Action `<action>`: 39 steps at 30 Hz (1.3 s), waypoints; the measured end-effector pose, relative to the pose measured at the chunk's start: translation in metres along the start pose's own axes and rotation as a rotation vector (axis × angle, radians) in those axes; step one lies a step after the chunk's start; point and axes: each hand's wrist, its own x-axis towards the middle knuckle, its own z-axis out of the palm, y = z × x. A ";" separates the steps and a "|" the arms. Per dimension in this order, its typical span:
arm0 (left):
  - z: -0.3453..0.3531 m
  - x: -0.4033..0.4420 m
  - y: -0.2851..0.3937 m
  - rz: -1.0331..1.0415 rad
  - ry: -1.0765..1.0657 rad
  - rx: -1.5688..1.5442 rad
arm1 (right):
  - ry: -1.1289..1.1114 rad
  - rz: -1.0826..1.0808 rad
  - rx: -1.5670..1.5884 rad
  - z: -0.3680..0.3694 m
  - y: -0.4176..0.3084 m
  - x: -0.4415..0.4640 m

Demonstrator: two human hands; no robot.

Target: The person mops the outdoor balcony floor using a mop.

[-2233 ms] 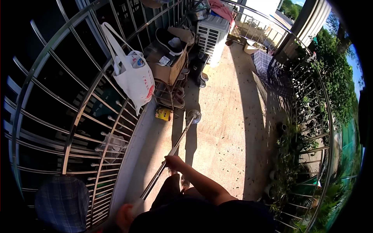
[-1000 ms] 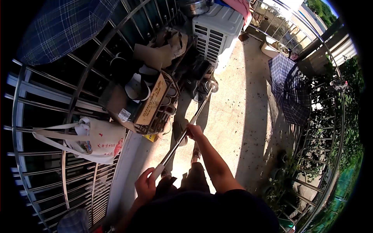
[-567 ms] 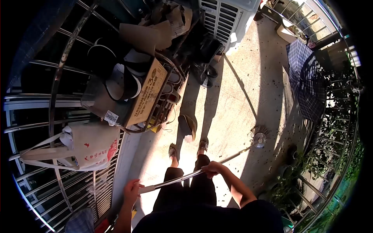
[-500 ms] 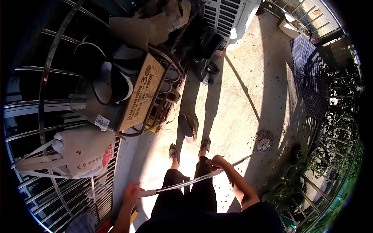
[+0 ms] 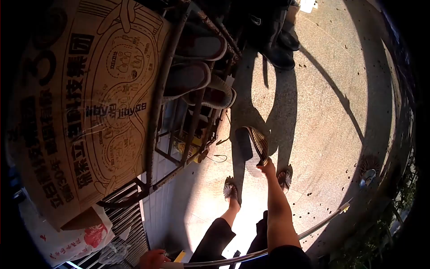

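Observation:
My right hand [image 5: 268,168] reaches down to the floor, its fingers closed at the near end of a dark shoe with a striped rim [image 5: 253,144]. At the bottom left, my left hand [image 5: 153,259] is closed at the pale handle end of a long metal pole [image 5: 251,258]. The pole runs low across my legs to the right, ending in a round bristled head [image 5: 368,175] on the shaded floor. My two feet in sandals stand either side of my right hand.
A rusty shoe rack [image 5: 156,112] with several shoes and a printed cardboard box [image 5: 103,94] fills the left. Black boots [image 5: 277,45] stand at the top. A white bag [image 5: 76,237] hangs at lower left; plants [image 5: 376,233] line the right.
The view has moved lower and closer to the rack. My right hand has let go of the pole and come down to the shoe. Earlier, the bristled head swung from the far floor to the right.

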 end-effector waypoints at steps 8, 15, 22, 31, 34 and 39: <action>-0.013 -0.018 -0.026 0.118 -0.098 -0.070 | -0.255 -0.415 0.010 -0.097 -0.117 -0.120; -0.011 -0.048 -0.011 -0.060 -0.104 -0.256 | -0.176 -0.805 0.457 -0.022 -0.279 -0.101; -0.025 -0.091 0.032 0.328 -0.231 0.183 | 0.226 -0.464 0.145 -0.148 -0.191 -0.209; -0.029 -0.175 0.126 0.624 -0.568 0.795 | 0.434 0.553 0.585 -0.281 -0.001 -0.384; -0.034 -0.209 0.136 0.596 -0.578 0.874 | -0.155 0.529 1.666 -0.259 0.013 -0.378; -0.074 -0.224 0.084 0.475 -0.579 0.576 | 0.242 0.633 1.680 -0.244 -0.019 -0.420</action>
